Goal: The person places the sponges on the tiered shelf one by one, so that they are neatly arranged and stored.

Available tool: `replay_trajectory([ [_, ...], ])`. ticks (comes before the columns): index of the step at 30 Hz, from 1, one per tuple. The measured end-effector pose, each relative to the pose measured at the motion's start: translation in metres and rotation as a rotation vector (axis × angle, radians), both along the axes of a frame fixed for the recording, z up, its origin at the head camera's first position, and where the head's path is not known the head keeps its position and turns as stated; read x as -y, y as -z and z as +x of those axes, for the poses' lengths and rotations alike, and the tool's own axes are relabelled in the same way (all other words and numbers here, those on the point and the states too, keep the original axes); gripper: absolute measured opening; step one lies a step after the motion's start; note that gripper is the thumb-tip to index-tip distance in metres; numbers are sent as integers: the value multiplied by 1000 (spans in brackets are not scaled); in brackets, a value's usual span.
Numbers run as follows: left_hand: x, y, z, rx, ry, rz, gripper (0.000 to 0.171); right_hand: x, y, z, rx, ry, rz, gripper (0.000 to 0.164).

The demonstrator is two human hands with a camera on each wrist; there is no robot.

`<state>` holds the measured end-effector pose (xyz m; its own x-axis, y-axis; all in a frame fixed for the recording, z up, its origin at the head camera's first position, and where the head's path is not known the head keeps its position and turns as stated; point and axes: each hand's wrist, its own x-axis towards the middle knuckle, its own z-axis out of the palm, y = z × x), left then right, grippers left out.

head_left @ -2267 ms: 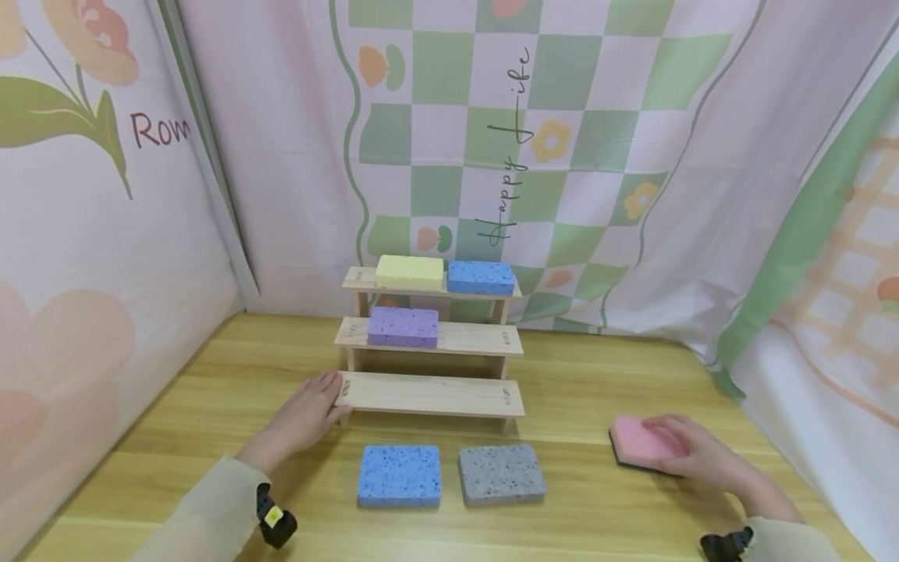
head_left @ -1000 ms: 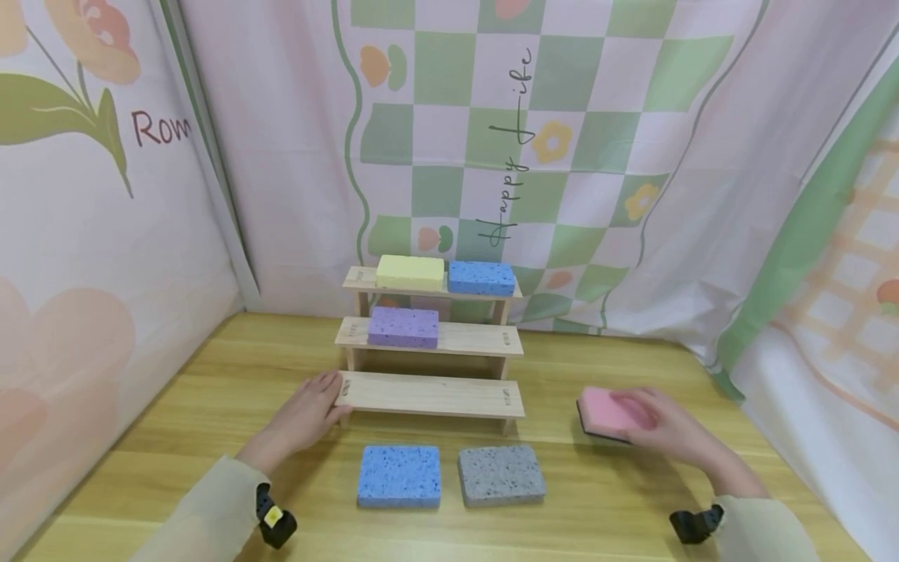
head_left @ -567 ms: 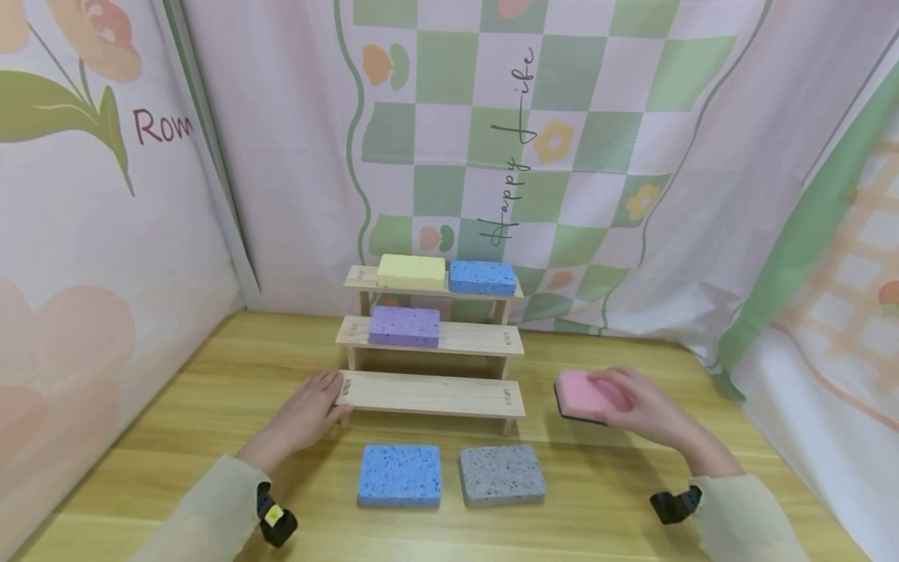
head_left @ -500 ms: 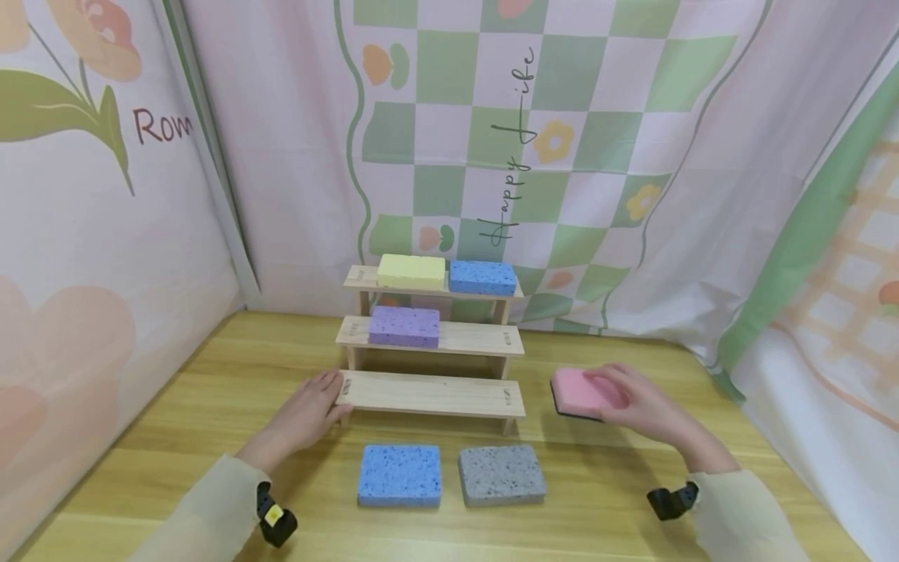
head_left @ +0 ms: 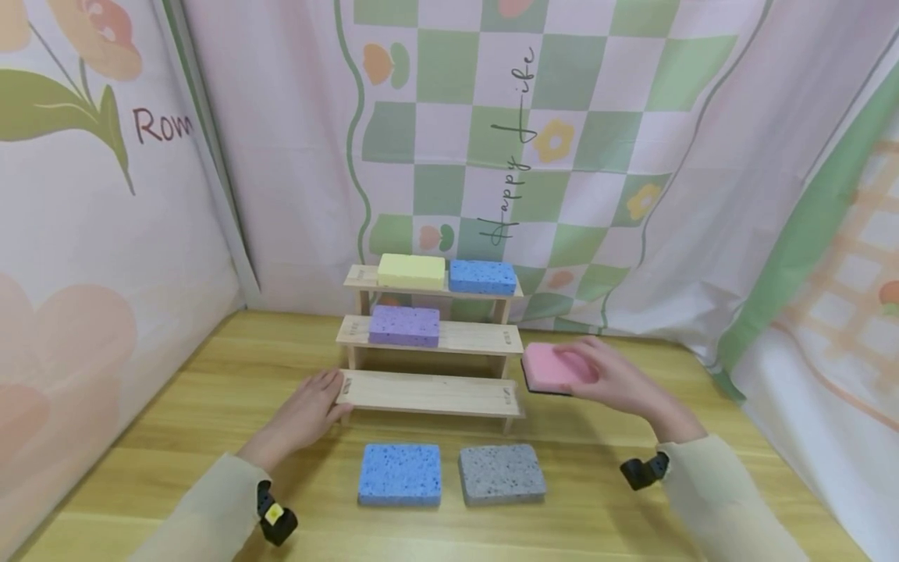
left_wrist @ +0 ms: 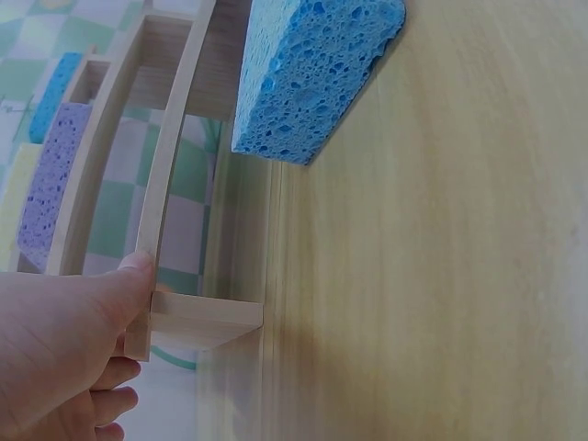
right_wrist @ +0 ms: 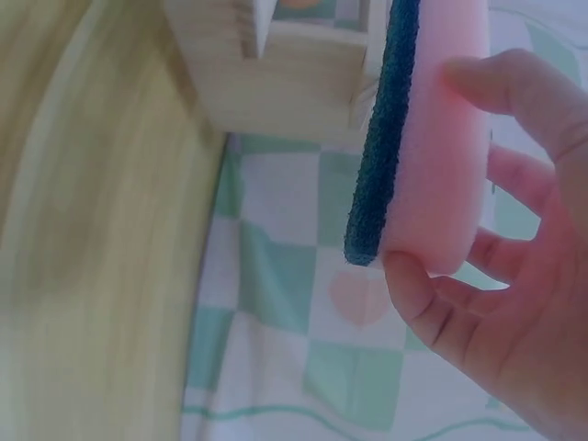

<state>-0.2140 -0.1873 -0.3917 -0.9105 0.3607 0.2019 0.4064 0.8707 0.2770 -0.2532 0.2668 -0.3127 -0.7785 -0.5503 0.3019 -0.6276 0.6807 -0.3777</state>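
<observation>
My right hand (head_left: pixel 611 378) holds a pink sponge (head_left: pixel 548 367) in the air, just off the right side of a three-tier wooden display stand (head_left: pixel 428 393). In the right wrist view, a dark green scouring layer (right_wrist: pixel 381 156) shows on the sponge, and thumb and fingers pinch its edges. At the stand's left end, my left hand (head_left: pixel 305 414) grips the bottom shelf. The left wrist view shows the thumb on one face of that board and the fingers curled at the other. Nothing lies on the bottom shelf.
The top shelf bears a yellow sponge (head_left: pixel 410 272) and a blue sponge (head_left: pixel 481 277); a purple sponge (head_left: pixel 403 326) sits on the middle shelf's left part. Before the stand, another blue sponge (head_left: pixel 399 474) and a grey sponge (head_left: pixel 502 474) lie on the wooden table (head_left: pixel 590 515). Printed curtains (head_left: pixel 281 156) hang behind.
My right hand has lifted the pink sponge off the table and carried it left and away from me, up to the stand's right side. The left hand has stayed at the bottom shelf.
</observation>
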Motion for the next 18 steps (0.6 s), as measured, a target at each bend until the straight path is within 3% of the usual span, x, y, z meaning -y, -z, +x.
replay_trajectory([
  [18,0,-1,0,12,0,-14,57,53,-19,-25,35,-1,31,50],
])
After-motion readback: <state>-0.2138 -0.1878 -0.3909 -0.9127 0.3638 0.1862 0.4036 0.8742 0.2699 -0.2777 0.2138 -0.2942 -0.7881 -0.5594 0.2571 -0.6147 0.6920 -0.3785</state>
